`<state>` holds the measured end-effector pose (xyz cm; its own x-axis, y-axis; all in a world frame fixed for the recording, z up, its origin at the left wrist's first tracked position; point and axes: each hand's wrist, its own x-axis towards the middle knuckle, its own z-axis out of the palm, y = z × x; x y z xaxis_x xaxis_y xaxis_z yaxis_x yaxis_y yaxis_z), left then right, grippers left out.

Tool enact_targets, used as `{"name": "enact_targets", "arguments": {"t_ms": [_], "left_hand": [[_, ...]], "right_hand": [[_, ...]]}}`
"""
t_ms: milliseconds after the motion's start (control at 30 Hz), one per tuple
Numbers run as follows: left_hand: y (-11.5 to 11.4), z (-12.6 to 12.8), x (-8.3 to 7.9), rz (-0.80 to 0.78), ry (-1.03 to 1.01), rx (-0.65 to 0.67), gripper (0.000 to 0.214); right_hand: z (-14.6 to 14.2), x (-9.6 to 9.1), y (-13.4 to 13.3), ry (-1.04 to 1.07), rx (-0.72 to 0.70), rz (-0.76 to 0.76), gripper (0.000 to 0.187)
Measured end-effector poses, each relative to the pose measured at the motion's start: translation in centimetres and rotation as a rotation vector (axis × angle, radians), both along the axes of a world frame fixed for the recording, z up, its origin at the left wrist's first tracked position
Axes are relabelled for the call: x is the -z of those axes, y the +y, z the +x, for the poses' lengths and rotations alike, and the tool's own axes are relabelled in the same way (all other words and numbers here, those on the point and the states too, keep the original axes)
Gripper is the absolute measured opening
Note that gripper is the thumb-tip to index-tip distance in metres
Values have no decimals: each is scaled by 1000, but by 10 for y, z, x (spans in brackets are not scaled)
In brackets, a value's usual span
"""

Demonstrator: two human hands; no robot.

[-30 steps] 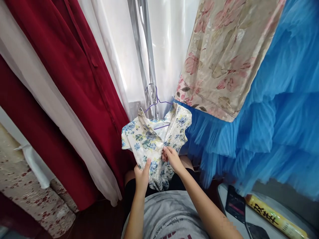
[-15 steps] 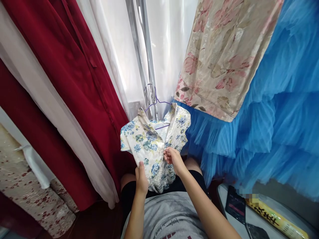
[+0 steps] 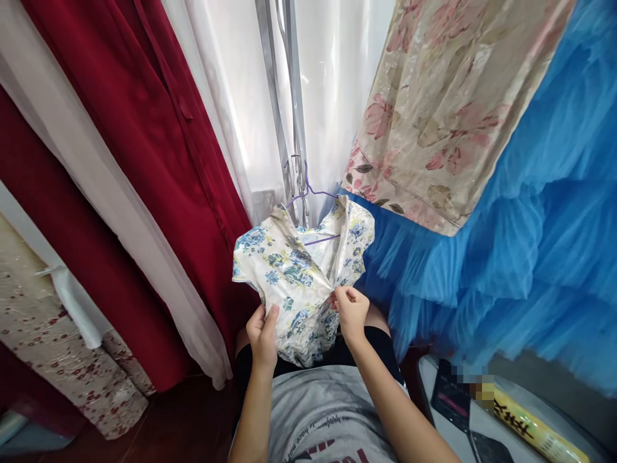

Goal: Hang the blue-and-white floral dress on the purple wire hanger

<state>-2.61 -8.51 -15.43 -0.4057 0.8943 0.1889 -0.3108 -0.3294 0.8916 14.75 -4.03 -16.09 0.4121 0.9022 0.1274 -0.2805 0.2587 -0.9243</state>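
Note:
A white blouse (image 3: 294,270) with blue and yellow-green flowers hangs from a thin purple hanger (image 3: 308,188) in front of my lap. My left hand (image 3: 263,334) grips the blouse's left side, thumb on the front and the other fingers partly behind the cloth. My right hand (image 3: 351,308) pinches the edge of the front opening at the bottom of the V-neck. Between the two hands the fabric is pulled taut, and the hem bunches over my black shorts.
Dark red and white drapes (image 3: 139,167) hang at left. Grey metal poles (image 3: 284,83) rise behind the hanger. To the right are a floral cloth (image 3: 434,122) and blue ruffled tulle (image 3: 511,238). A phone (image 3: 452,395) and a yellow package (image 3: 535,431) lie on a grey surface at lower right.
My right hand has drawn the front edge rightward, spreading the blouse wider. My left hand has shifted slightly left, its fingers now showing at the side. The view has shifted a little.

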Motion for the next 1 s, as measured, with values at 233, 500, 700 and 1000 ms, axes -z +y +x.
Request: {"name": "enact_targets", "arguments": {"t_ms": [233, 500, 700, 1000], "left_hand": [[0, 2, 0, 18, -87, -95, 40], [7, -9, -14, 120, -202, -182, 29], [16, -29, -15, 154, -134, -239, 25], [2, 10, 21, 309, 717, -443, 31]], "right_hand": [[2, 0, -3, 71, -10, 9, 15], [14, -8, -4, 90, -311, -54, 18], [22, -14, -10, -108, -586, -25, 17], [20, -32, -25, -476, -674, 41, 25]]}}
